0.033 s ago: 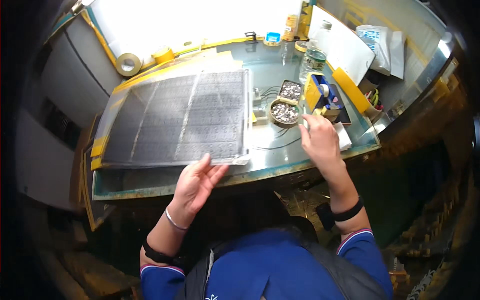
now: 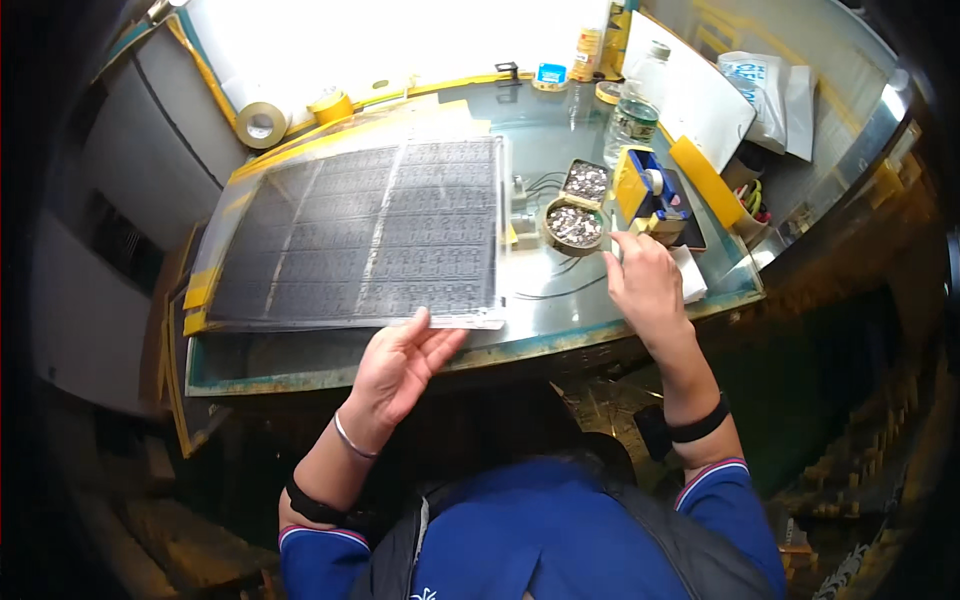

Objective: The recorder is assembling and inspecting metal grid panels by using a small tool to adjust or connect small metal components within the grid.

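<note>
A large clear sheet with dark printed panels (image 2: 340,235) covers the left half of the glass-topped table. My left hand (image 2: 400,365) grips its near edge close to the right corner, thumb on top and fingers underneath. My right hand (image 2: 648,280) is at the table's right side, thumb and fingertips drawn together. A thin pale strip (image 2: 614,222) stands at those fingertips; what it is I cannot make out. Just left of that hand sits a round tin (image 2: 574,227) of small light and dark bits, with a square tin (image 2: 586,181) of similar bits behind it.
A blue and yellow tape dispenser (image 2: 645,190) stands beyond my right hand, with a clear plastic bottle (image 2: 634,122) behind it. Tape rolls (image 2: 262,125) lie at the back left. Thin dark wires (image 2: 545,296) cross the glass. A white folded piece (image 2: 689,275) lies by my right wrist.
The printed sheet, blurred a moment ago, now shows sharply. The whole view has shifted very slightly; both hands keep their grip and place.
</note>
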The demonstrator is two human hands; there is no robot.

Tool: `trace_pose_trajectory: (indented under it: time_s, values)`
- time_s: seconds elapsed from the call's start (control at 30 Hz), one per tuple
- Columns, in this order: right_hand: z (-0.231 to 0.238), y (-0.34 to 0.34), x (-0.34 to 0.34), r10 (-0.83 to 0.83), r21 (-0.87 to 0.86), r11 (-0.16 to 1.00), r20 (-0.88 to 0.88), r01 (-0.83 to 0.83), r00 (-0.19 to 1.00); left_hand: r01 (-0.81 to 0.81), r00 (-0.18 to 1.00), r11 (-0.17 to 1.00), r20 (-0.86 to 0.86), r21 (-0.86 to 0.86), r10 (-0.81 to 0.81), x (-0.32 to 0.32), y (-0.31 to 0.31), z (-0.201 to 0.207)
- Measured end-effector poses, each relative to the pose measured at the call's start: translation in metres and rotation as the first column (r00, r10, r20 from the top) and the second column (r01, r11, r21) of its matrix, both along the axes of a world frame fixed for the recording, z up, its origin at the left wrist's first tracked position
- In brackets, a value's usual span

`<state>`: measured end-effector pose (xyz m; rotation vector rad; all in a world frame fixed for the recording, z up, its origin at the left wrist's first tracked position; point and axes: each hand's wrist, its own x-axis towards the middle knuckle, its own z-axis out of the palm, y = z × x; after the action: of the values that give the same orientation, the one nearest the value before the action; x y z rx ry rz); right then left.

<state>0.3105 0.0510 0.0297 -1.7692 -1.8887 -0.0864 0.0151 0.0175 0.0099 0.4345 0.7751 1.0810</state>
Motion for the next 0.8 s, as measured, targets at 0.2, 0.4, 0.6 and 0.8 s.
trace_pose_trajectory:
  time_s: [0.2,0.4,0.6,0.8]
  values:
    - [-0.021,0.016,-0.001,-0.076,-0.058,0.995,0.077,0.080,0.994,0.334,0.937,0.933,-0.063,-0.135,-0.345,-0.016,-0.015,0.034]
    - [-0.016,-0.006,0.001,-0.023,-0.189,0.982,-0.029,0.017,0.999,0.512,0.654,0.832,-0.724,0.213,-0.217,-0.008,0.009,0.088]
    - [-0.001,-0.032,0.025,0.374,0.025,0.910,-0.482,-0.414,0.793,0.976,-0.074,0.157,-0.449,0.150,0.890,0.039,0.106,0.079]
    - [-0.040,-0.009,0.011,0.611,0.410,0.790,-0.599,-0.457,0.518,0.991,0.134,-0.117,-0.428,0.066,0.894,0.125,0.190,0.047]
